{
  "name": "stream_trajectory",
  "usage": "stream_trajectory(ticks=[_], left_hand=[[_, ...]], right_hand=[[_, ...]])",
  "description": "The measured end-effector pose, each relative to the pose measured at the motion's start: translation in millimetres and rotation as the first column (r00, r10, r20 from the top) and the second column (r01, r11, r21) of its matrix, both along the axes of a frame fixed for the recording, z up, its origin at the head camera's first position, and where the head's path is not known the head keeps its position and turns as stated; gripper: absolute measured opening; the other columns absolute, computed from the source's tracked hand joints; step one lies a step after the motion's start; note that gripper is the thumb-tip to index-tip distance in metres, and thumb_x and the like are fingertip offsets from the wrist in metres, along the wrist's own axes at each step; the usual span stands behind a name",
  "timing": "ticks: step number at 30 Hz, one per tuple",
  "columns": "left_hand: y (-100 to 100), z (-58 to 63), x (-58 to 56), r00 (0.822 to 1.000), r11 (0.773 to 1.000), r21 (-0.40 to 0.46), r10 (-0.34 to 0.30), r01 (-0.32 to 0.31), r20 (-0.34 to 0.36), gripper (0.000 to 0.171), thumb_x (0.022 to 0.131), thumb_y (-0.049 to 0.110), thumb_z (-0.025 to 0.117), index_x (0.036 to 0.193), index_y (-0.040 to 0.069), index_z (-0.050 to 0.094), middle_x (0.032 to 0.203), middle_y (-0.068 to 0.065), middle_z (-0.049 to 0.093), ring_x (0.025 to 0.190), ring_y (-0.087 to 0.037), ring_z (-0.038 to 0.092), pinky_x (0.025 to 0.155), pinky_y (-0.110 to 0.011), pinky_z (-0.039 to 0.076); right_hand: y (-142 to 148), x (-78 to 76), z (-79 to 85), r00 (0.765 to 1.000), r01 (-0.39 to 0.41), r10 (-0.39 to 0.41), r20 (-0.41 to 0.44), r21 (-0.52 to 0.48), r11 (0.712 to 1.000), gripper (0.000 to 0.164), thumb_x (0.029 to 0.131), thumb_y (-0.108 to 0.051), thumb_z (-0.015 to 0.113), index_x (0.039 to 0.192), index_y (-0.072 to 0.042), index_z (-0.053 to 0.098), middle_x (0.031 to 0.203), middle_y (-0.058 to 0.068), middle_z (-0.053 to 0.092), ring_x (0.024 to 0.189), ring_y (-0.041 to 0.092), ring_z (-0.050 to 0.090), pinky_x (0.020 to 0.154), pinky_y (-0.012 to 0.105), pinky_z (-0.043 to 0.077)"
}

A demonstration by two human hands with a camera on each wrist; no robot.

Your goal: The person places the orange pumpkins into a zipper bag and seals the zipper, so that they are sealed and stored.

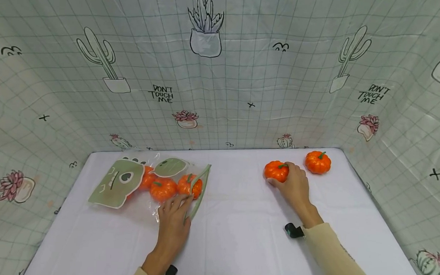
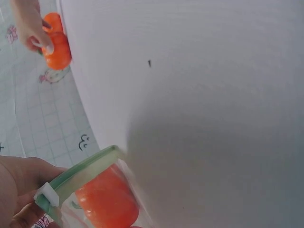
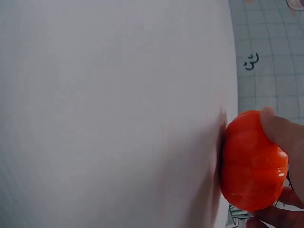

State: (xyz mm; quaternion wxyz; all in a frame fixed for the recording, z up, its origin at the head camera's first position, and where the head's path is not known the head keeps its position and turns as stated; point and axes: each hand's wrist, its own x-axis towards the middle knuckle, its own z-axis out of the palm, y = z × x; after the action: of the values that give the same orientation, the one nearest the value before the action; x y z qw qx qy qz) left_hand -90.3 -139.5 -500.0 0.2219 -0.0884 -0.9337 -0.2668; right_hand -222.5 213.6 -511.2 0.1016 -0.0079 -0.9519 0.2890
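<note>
A clear zip bag (image 1: 116, 186) with a green cartoon creature print lies on the left of the table, with several small orange pumpkins (image 1: 163, 189) inside. My left hand (image 1: 173, 226) holds the bag's green zip edge; in the left wrist view the fingers are at the green rim (image 2: 83, 173) near a white slider (image 2: 47, 194), and one pumpkin (image 2: 108, 197) lies just inside. At the right, my right hand (image 1: 296, 186) grips a small orange pumpkin (image 1: 275, 171) with a green stem, thumb and fingers around its sides. The fingertips beneath it are partly hidden.
Another orange pumpkin (image 1: 318, 162) sits at the back right corner, beyond the right hand. A white cloth covers the table (image 1: 237, 234). Grid-patterned curtains (image 1: 238, 80) with cactus drawings rise behind it and at both sides.
</note>
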Motion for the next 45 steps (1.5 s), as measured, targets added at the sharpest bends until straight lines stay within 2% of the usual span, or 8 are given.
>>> stream_trajectory(ticks=[8, 15, 23, 29, 45], left_hand=[[-1, 0.3, -0.5, 0.999, 1.0, -0.009, 0.009, -0.009, 0.039, 0.063, 0.07, -0.017, 0.086, 0.129, 0.0, 0.074, 0.126, -0.012, 0.069, 0.118, -0.036, 0.056, 0.096, -0.056, 0.04], [-1, 1.1, -1.0, 0.999, 1.0, -0.002, 0.005, -0.005, 0.043, 0.062, 0.071, -0.016, 0.086, 0.13, -0.001, 0.073, 0.126, -0.012, 0.069, 0.118, -0.036, 0.056, 0.096, -0.056, 0.039], [-1, 0.9, -1.2, 1.0, 1.0, 0.001, 0.005, -0.005, 0.026, 0.062, 0.07, -0.017, 0.086, 0.129, -0.001, 0.073, 0.125, -0.012, 0.068, 0.117, -0.036, 0.056, 0.095, -0.056, 0.039], [0, 1.5, -1.5, 1.0, 1.0, -0.002, 0.008, -0.007, 0.027, 0.062, 0.07, -0.018, 0.085, 0.128, -0.001, 0.074, 0.125, -0.011, 0.068, 0.116, -0.035, 0.056, 0.095, -0.056, 0.039], [0, 1.1, -2.1, 1.0, 1.0, -0.012, 0.004, -0.004, 0.009, 0.06, 0.07, -0.017, 0.085, 0.127, -0.002, 0.074, 0.125, -0.011, 0.069, 0.116, -0.037, 0.056, 0.094, -0.056, 0.039]], right_hand=[[-32, 15.1, 7.2, 0.995, -0.097, 0.097, -0.035, -0.001, 0.995, 0.079, 0.081, -0.027, 0.093, 0.14, 0.008, 0.054, 0.132, 0.029, 0.063, 0.117, 0.047, 0.055, 0.104, 0.06, 0.046], [-62, 26.7, 12.9, 0.977, -0.197, 0.198, -0.079, 0.029, 0.98, 0.082, 0.076, -0.026, 0.097, 0.138, 0.009, 0.056, 0.131, 0.027, 0.065, 0.119, 0.046, 0.057, 0.104, 0.059, 0.046], [-93, 38.7, 13.1, 0.958, -0.277, 0.279, -0.063, 0.03, 0.96, 0.081, 0.074, -0.029, 0.099, 0.136, 0.004, 0.059, 0.127, 0.022, 0.067, 0.117, 0.042, 0.059, 0.103, 0.056, 0.049], [-111, 40.2, 8.6, 0.951, -0.306, 0.307, -0.04, 0.036, 0.951, 0.08, 0.074, -0.031, 0.098, 0.136, 0.003, 0.061, 0.128, 0.018, 0.068, 0.118, 0.039, 0.059, 0.102, 0.054, 0.051], [-149, 40.5, 3.6, 0.921, -0.385, 0.387, -0.055, 0.04, 0.922, 0.078, 0.075, -0.036, 0.097, 0.135, -0.001, 0.062, 0.126, 0.015, 0.069, 0.117, 0.038, 0.061, 0.101, 0.052, 0.052]])
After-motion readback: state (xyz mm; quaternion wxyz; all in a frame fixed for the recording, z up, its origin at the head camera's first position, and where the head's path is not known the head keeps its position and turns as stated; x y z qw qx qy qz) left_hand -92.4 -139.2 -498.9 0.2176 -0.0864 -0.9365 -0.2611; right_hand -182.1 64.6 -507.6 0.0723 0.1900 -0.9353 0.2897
